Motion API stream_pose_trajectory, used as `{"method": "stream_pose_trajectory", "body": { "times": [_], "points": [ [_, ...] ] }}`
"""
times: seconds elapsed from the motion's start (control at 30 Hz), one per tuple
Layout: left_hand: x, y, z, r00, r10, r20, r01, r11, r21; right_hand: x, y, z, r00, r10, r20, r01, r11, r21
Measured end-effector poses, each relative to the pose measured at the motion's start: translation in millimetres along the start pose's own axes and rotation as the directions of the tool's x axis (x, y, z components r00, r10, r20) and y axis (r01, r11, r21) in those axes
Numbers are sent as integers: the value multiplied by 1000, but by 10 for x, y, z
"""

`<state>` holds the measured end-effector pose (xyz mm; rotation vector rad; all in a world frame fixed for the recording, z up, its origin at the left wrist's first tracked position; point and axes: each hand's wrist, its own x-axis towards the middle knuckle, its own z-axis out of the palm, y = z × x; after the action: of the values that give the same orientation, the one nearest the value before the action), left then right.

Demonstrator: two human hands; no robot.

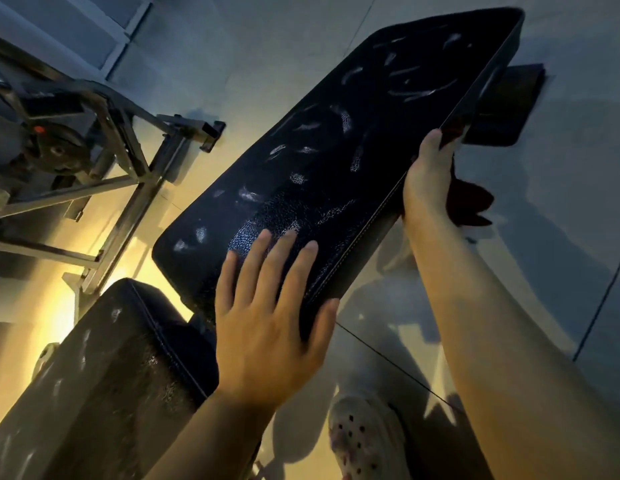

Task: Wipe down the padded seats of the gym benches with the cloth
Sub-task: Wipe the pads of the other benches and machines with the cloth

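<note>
My left hand (267,327) lies flat on the near end of the long black bench pad (336,161), lower centre of the frame. Fingers straight and spread, palm down on the vinyl, thumb hooked over the pad's right edge. It holds nothing.

My right hand (428,181) is at the pad's right side edge, right of centre. It presses a dark cloth (469,202) against the side of the pad; the thumb points up along the edge, and the cloth's loose folds hang out to the right below the hand. The other fingers are hidden behind the pad and cloth, so how tightly they curl I cannot tell; the cloth is held between hand and pad edge.

The pad runs diagonally from lower centre to upper right. Its top is cracked, with pale scuffs and smears scattered along its length. White stitching follows the right edge. No brand, label or writing is readable on it.

A second padded seat (111,368), equally worn, sits at lower left, just beside the long pad's near end.

Upper left: a metal frame (135,161) with a weight plate (55,150) on it.

Bottom, right of centre: a pale perforated clog (364,441) on the grey tiled floor (561,168).
</note>
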<state>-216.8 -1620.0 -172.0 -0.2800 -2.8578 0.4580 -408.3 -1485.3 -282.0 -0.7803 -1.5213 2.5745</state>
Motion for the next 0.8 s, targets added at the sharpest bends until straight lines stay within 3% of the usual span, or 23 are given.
{"method": "stream_pose_trajectory", "body": {
  "times": [0.07, 0.2, 0.27, 0.43, 0.6, 0.7, 0.8],
  "points": [
    [-27, 13, -2, 999, 17, -34, -16, 1000, 19, -250, -2, 4, 1000, -12, 11, 12, 1000, -6],
    [-19, 6, 12, 996, 27, -79, -26, 1000, 18, -1160, 4, 35, 969, -189, 161, 202, 977, -69],
    [-23, 11, -4, 995, 2, -103, -3, 1000, -15, -1387, 99, 29, 957, -233, 170, 243, 969, -37],
    [-17, 57, -22, 989, -25, -143, 16, 998, -64, -1300, 144, 33, 970, -179, 166, 177, 984, 27],
    [-8, 71, -8, 990, -4, -140, -2, 999, -40, -169, 14, 5, 999, 19, 50, -21, 998, 52],
    [-16, 56, 4, 993, -2, -121, -1, 1000, -27, 46, 5, -67, 999, 0, 45, 1, 1000, -7],
    [-2, 70, 0, 995, 17, -103, -17, 1000, 3, -359, 205, -151, 991, -28, 130, 35, 998, -53]
  ]
}}
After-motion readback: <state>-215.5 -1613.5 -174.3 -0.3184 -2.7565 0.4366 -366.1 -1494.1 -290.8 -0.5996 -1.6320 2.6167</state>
